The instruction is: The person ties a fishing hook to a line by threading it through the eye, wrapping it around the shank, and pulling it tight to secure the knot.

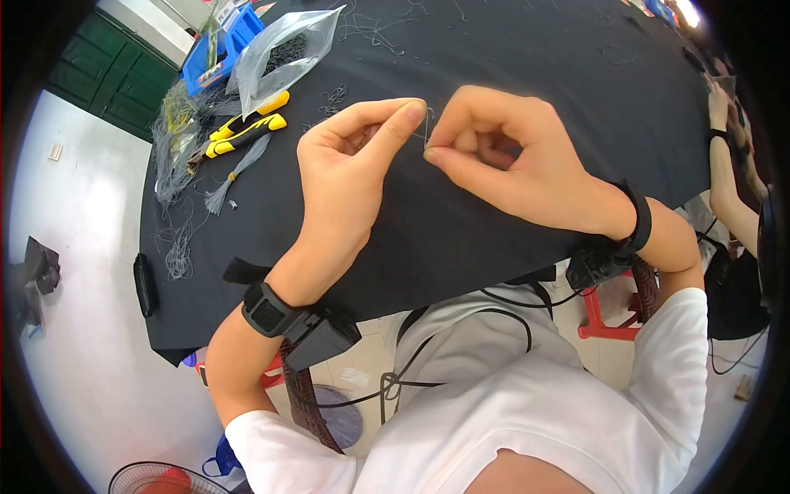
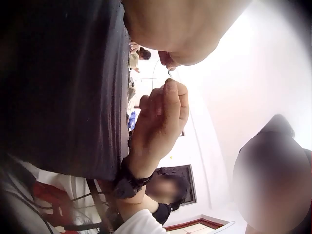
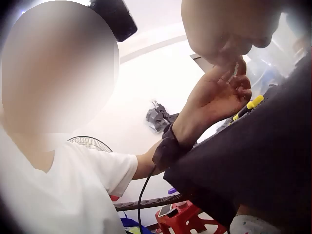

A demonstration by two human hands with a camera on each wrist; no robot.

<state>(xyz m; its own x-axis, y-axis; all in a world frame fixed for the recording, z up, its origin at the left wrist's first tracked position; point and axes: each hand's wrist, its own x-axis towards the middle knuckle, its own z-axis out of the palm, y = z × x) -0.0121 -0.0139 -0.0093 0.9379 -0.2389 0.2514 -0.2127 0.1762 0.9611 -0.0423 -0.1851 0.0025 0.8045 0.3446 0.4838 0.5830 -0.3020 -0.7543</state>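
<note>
Both hands are raised over the near part of a black-covered table (image 1: 461, 247), fingertips close together. My left hand (image 1: 350, 156) pinches a thin, pale strand (image 1: 427, 128) between thumb and forefinger. A little lower on the same strand, the thumb and forefinger of my right hand (image 1: 527, 165) pinch it too, the other fingers curled in. Only a short piece shows in the gap; its material is too fine to make out. The left wrist view shows the right hand (image 2: 161, 119) at the strand's end, and in the right wrist view the left hand (image 3: 214, 97) is partly covered.
Yellow-and-black pliers (image 1: 247, 136) lie left of the hands, beside a tied bundle of strands (image 1: 234, 177) and a tangle of grey line (image 1: 173, 140). Behind them are a clear bag (image 1: 284, 62) of dark pieces and a blue bin (image 1: 239, 33). Another person's arm (image 1: 722, 165) is at far right.
</note>
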